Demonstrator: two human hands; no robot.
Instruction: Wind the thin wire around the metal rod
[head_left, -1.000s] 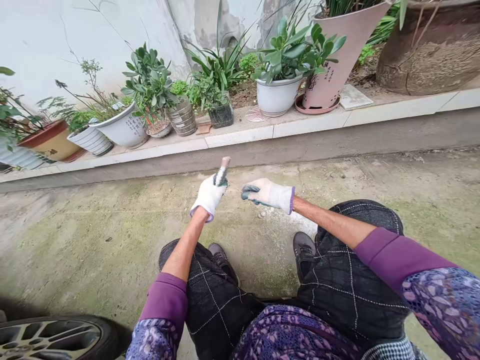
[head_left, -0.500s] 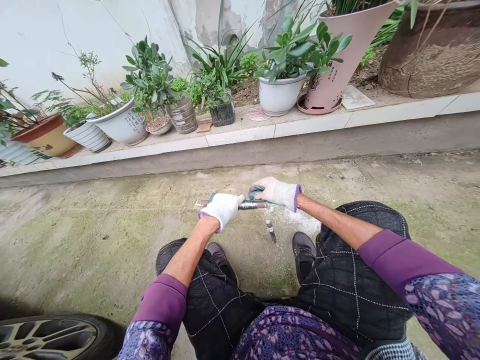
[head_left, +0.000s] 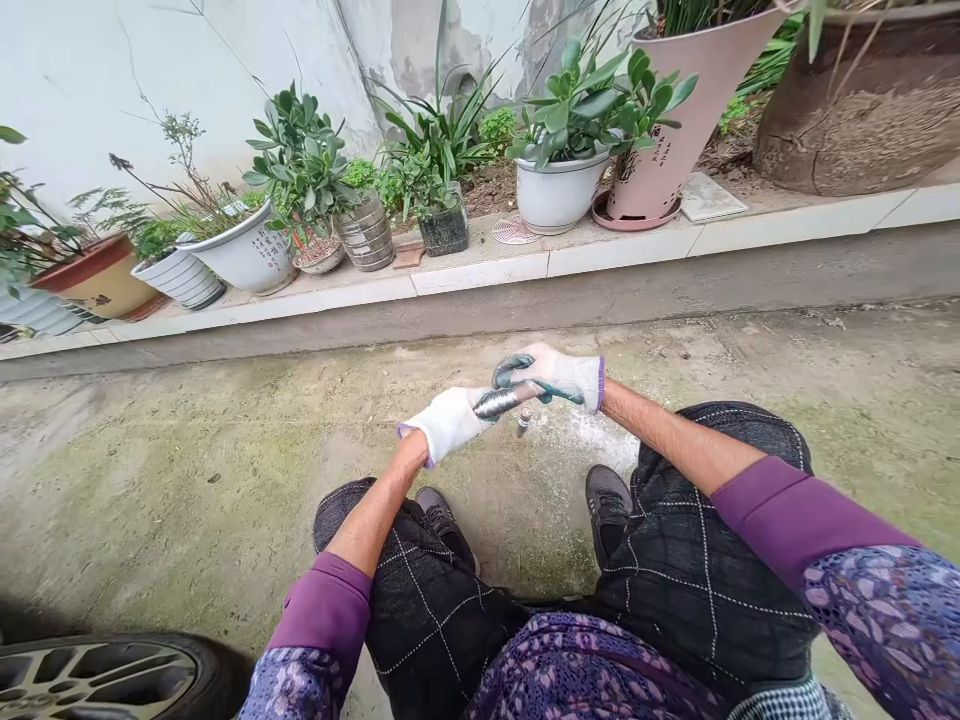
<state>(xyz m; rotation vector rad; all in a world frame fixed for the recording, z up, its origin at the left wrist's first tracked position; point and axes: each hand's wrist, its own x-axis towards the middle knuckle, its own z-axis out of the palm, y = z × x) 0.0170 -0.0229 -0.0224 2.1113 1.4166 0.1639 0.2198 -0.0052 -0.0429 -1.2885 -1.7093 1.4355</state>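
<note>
My left hand (head_left: 451,420), in a white knit glove with a dark green palm, is closed around a rod-like stick. Its middle is wrapped in shiny dark winding (head_left: 491,403), and its bare brownish end (head_left: 529,388) points up to the right. At that end is my right hand (head_left: 544,375), in a matching glove with a purple cuff. Its fingers are curled around the far side of the stick, and what they grip is hidden. Just below the stick shows a short, dark, spool-like piece (head_left: 523,422) with a pale top; whether it hangs or stands, I cannot tell.
White powder (head_left: 600,440) is scattered on the concrete ground (head_left: 247,520) by my right shoe (head_left: 609,500). Ahead runs a tiled ledge (head_left: 480,272) lined with several potted plants, including a white pot (head_left: 559,195) and a tall pink pot (head_left: 645,170). A car wheel (head_left: 105,680) is at lower left.
The wrapped stick has tilted, its right end rising towards the camera. My right hand's fingers have shifted around that end. The short dark piece has moved up and left, nearer the stick.
</note>
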